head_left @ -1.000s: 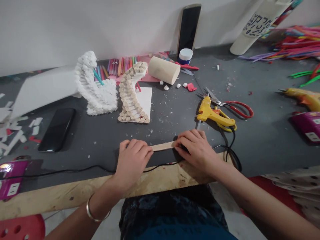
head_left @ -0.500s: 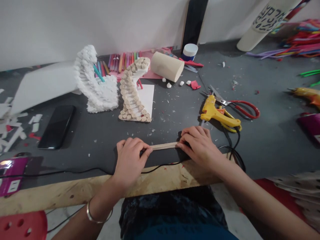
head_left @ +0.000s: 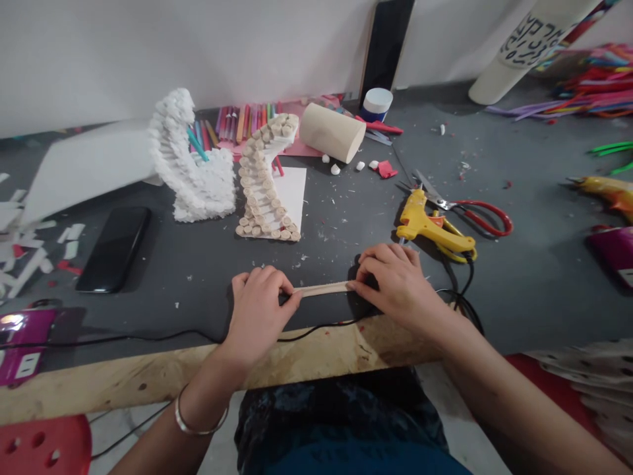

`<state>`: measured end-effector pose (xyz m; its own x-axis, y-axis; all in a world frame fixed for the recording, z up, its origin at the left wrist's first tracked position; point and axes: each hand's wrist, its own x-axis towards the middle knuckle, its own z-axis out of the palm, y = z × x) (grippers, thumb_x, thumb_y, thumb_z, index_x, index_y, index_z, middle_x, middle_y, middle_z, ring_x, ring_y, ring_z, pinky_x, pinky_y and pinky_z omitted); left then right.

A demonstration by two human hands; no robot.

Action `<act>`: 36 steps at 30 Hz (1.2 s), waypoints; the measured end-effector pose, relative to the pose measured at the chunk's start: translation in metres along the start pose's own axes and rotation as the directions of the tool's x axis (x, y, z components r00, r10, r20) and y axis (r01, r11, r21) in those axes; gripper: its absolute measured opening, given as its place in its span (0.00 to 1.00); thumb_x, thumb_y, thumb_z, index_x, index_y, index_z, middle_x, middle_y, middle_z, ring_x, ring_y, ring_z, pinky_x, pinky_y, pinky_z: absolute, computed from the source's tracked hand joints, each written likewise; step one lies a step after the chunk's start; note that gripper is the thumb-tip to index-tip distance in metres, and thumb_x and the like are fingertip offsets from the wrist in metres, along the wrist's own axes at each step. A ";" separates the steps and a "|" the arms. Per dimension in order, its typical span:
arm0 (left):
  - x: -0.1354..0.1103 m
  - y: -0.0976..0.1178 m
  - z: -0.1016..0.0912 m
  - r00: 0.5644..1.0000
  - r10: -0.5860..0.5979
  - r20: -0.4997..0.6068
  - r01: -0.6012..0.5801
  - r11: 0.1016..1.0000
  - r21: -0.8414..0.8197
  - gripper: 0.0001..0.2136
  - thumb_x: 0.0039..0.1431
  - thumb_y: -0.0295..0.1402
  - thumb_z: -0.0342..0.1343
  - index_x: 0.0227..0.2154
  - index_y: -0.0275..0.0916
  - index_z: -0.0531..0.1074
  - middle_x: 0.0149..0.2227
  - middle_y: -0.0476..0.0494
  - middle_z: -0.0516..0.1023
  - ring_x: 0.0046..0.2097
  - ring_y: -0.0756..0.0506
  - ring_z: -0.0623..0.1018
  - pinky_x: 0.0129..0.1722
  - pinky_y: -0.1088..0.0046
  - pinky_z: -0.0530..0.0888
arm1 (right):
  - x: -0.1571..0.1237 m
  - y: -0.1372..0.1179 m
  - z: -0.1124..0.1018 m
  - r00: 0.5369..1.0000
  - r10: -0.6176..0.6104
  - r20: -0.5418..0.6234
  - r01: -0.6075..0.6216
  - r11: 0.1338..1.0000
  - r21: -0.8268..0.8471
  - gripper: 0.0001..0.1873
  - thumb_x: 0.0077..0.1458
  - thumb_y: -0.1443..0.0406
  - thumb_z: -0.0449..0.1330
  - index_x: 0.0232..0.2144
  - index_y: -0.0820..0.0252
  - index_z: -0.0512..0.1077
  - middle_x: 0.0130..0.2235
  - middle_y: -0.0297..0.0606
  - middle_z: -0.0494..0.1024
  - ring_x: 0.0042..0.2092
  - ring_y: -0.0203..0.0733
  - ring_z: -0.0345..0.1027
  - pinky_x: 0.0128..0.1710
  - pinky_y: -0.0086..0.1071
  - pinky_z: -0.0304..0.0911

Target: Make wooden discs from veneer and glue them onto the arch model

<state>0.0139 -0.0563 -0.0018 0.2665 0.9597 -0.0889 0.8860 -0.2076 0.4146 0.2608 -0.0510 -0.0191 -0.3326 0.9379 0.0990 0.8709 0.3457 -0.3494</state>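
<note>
Head view: at lower centre, left hand and right hand pinch a beige strip; uneven pulling could tear it.

Matt, papery strip in left grip and right grip; glossy phone left of them; matt surface beneath.

I see a cream strip between the fingers, over a dark grey surface. Beyond them, one curved craft is white, the other craft beige and white. Right of the fingers there's a yellow glue gun, red-handled scissors and, farther off, an off-white tube with black squiggles.
</note>
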 end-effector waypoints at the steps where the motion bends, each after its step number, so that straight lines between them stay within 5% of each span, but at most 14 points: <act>1: 0.000 0.000 0.001 1.000 0.008 -0.017 -0.008 1.000 -0.005 0.05 0.60 0.33 0.56 0.30 0.40 0.69 0.34 0.49 0.73 0.40 0.45 0.72 0.46 0.60 0.58 | 0.000 -0.001 0.001 1.000 -0.002 -0.022 0.003 1.000 0.002 0.07 0.57 0.61 0.62 0.31 0.57 0.70 0.41 0.39 0.73 0.45 0.47 0.62 0.46 0.40 0.50; 4: -0.002 0.001 0.002 0.988 0.123 -0.089 -0.118 0.991 0.058 0.03 0.61 0.30 0.54 0.37 0.43 0.72 0.39 0.45 0.73 0.44 0.43 0.72 0.46 0.60 0.58 | -0.003 -0.006 0.003 0.995 -0.060 -0.074 0.059 0.998 -0.007 0.00 0.59 0.66 0.59 0.34 0.56 0.71 0.42 0.39 0.74 0.45 0.46 0.61 0.45 0.40 0.50; 10: -0.008 0.010 0.004 0.896 0.432 -0.101 -0.387 0.872 0.299 0.08 0.63 0.26 0.51 0.35 0.42 0.74 0.39 0.47 0.78 0.43 0.42 0.73 0.46 0.58 0.57 | -0.009 -0.021 0.008 0.976 -0.198 -0.089 0.186 0.975 -0.125 0.09 0.60 0.70 0.54 0.32 0.57 0.73 0.37 0.37 0.77 0.41 0.45 0.60 0.48 0.41 0.47; 14: -0.003 0.009 0.005 0.865 0.498 -0.068 -0.442 0.818 0.369 0.07 0.64 0.34 0.52 0.33 0.40 0.73 0.36 0.46 0.79 0.42 0.42 0.72 0.47 0.58 0.58 | -0.007 -0.023 0.007 0.977 -0.201 -0.072 0.185 0.966 -0.182 0.08 0.61 0.63 0.56 0.31 0.57 0.73 0.33 0.37 0.76 0.40 0.45 0.59 0.47 0.41 0.47; 23: 0.013 0.003 0.008 0.747 0.661 -0.070 -0.554 0.677 0.484 0.10 0.63 0.26 0.50 0.27 0.38 0.72 0.25 0.47 0.73 0.33 0.45 0.70 0.41 0.62 0.60 | 0.001 -0.020 0.002 0.953 -0.296 -0.056 0.274 0.929 -0.250 0.09 0.62 0.64 0.56 0.30 0.57 0.73 0.36 0.37 0.75 0.41 0.44 0.57 0.48 0.40 0.46; 28: 0.014 0.007 0.009 0.771 0.623 -0.128 -0.517 0.731 0.446 0.12 0.64 0.28 0.49 0.25 0.38 0.71 0.24 0.48 0.73 0.33 0.46 0.71 0.41 0.63 0.59 | 0.002 -0.025 0.008 0.946 -0.319 -0.060 0.295 0.922 -0.249 0.07 0.61 0.62 0.57 0.33 0.56 0.72 0.35 0.37 0.74 0.41 0.45 0.56 0.47 0.40 0.46; 36: 0.008 0.007 0.007 0.891 0.452 -0.047 -0.424 0.864 0.271 0.10 0.65 0.36 0.50 0.31 0.40 0.73 0.34 0.44 0.79 0.39 0.43 0.73 0.45 0.59 0.57 | 0.003 -0.031 0.012 0.946 -0.315 -0.083 0.285 0.923 -0.258 0.13 0.66 0.64 0.50 0.32 0.57 0.73 0.34 0.38 0.74 0.40 0.45 0.56 0.45 0.40 0.47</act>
<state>0.0249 -0.0509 -0.0059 0.6197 0.7703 0.1508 0.7557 -0.6374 0.1505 0.2289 -0.0595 -0.0193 -0.5583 0.7806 0.2809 0.8028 0.5938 -0.0542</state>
